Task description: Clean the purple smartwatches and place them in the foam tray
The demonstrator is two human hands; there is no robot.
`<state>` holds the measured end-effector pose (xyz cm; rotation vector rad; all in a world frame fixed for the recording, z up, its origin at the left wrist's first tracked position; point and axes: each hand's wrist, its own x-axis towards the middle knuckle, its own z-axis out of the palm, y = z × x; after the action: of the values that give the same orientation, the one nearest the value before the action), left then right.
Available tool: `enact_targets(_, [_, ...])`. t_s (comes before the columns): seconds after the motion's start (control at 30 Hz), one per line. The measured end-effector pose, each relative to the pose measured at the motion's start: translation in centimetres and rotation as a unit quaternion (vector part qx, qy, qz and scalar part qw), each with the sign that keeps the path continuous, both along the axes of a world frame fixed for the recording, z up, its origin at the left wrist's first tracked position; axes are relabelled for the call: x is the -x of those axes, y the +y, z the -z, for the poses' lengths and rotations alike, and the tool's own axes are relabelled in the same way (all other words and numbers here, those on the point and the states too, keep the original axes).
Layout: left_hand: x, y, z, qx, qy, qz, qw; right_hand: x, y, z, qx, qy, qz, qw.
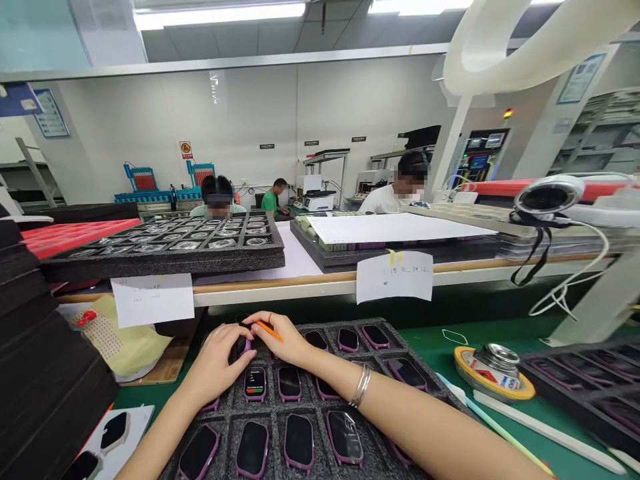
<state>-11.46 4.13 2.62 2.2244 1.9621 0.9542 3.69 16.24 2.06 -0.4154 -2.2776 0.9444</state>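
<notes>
At the far left of a black foam tray (273, 423), my left hand (220, 360) pinches a purple-rimmed smartwatch body (247, 345), mostly hidden by the fingers. My right hand (283, 340) is closed around a thin orange stick (269, 330), its fingertips meeting the same watch. The stick's tip is hidden, so its exact kind cannot be told. Just below the hands lies a smartwatch with a lit screen (255, 381), showing text and a red and green bar. Several dark-screened purple watches (299, 440) fill other compartments, one wearing a clear film (345, 435).
Stacked black foam (35, 360) rises at left, near two lighter watches (115, 430) on a white sheet. To the right stand a yellow tape roll (495, 373), a white stick (545, 430) and another watch tray (590, 380). A shelf (320, 288) with loaded trays crosses ahead; several people sit beyond.
</notes>
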Motion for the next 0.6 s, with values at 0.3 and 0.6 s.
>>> enact_targets(0.3, [0.8,0.3,-0.1,0.039,-0.074,0.004,0.996,0.3,1.1,2.2,0.227,0.087,0.016,0.97])
enact_targets(0.6, [0.5,0.1,0.1,0.056,-0.118,-0.049,0.99,0.4,1.1,2.8,0.307,0.077,-0.011,0.949])
